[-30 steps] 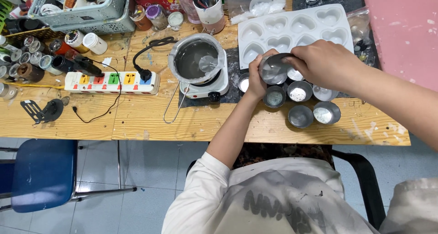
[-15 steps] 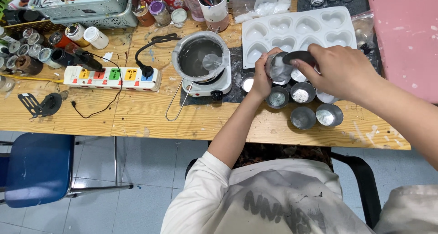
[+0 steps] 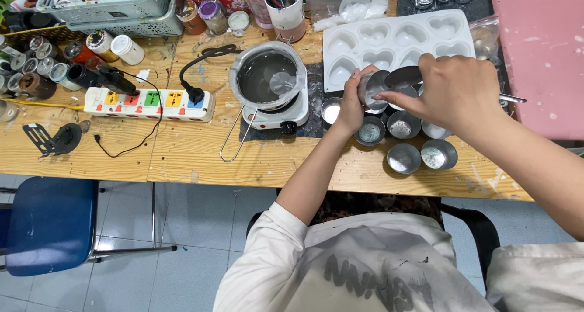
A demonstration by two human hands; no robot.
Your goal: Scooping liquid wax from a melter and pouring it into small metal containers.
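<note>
My left hand (image 3: 351,103) grips a small round metal tin (image 3: 372,88), tilted on its side above the wooden table (image 3: 182,160). My right hand (image 3: 453,90) holds a metal spoon (image 3: 404,76) whose bowl reaches into the tin's mouth; the spoon's handle pokes out to the right. Below the hands sit several more small tins (image 3: 403,157) with whitish residue inside. A white heart-cavity mould tray (image 3: 395,38) lies just behind the hands.
A metal pot of clear liquid (image 3: 267,76) stands on a small hot plate (image 3: 274,117) left of the hands. A power strip (image 3: 149,103) with coloured switches lies further left. Jars, baskets and a brush cup line the back. A blue chair (image 3: 48,224) stands lower left.
The view has drifted slightly. My right hand has shifted a little to the right over the tins, still working the spoon in the tin held by my left hand.
</note>
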